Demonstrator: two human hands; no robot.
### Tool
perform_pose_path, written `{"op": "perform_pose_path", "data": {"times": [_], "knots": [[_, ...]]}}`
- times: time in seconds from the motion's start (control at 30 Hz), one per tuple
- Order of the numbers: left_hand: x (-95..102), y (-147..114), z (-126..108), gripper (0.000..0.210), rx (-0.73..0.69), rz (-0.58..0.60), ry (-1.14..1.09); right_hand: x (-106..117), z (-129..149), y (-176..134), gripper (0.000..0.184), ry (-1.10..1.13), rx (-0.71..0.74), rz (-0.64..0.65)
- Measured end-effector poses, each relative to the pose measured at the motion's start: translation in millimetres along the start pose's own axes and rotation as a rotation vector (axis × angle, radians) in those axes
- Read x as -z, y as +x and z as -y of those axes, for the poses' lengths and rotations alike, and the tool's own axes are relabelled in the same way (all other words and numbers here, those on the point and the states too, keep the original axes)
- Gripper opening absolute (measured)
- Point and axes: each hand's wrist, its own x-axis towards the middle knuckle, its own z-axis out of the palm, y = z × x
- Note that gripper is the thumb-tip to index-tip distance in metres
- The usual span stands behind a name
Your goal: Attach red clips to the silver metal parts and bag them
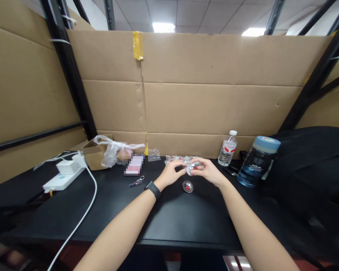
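Observation:
Between the fingertips of my two hands is a small clear round piece (190, 169) with a silvery edge and some red on it. My right hand (207, 171) pinches it from the right, fingers curled and partly covering it. From the left, thumb and fingers of my left hand (171, 175) close on its edge; a dark watch is on that wrist. Just below them, a second clear round disc (188, 186) with a red centre lies on the black table (186, 218). Behind my hands are several clear plastic packets (169, 159), partly hidden by the fingers.
At right stand a water bottle (228, 149), a blue-lidded bottle (255, 163) and a black bag (305, 188). At left are a power strip (63, 178) with a white cable, a cardboard box (94, 156), a plastic bag (110, 152) and a keychain (136, 183). Cardboard walls the back.

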Motion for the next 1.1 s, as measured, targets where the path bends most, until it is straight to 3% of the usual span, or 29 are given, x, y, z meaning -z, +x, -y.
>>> {"op": "perform_pose_path", "data": {"times": [0.2, 0.6, 0.77, 0.87, 0.93, 0.97, 1.03, 1.1], "knots": [[-3.1, 2, -10, 0.016, 0.031, -0.078, -0.083, -14, -6, 6, 0.052, 0.026, 0.042, -0.081], [-4.1, 0, -11, 0.01, 0.15, -0.114, 0.205, -21, -5, 5, 0.065, -0.051, -0.05, 0.031], [9.2, -4, -6, 0.01, 0.129, 0.026, 0.499, 1, -9, 4, 0.055, -0.398, -0.021, -0.032], [19.3, -7, 2, 0.01, 0.125, 0.162, 0.603, 23, -12, 0, 0.047, -0.662, -0.081, 0.062], [23.1, -9, 4, 0.004, 0.102, 0.218, 0.604, 36, -15, -3, 0.045, -0.745, -0.182, 0.157], [23.5, -9, 4, 0.014, 0.077, 0.238, 0.584, 41, -17, -4, 0.045, -0.767, -0.224, 0.188], [21.1, -9, 1, 0.027, 0.009, 0.293, 0.505, 47, -20, -6, 0.048, -0.797, -0.269, 0.21], [15.2, -9, -3, 0.024, -0.061, 0.389, 0.414, 47, -22, -6, 0.049, -0.814, -0.275, 0.211]]}}
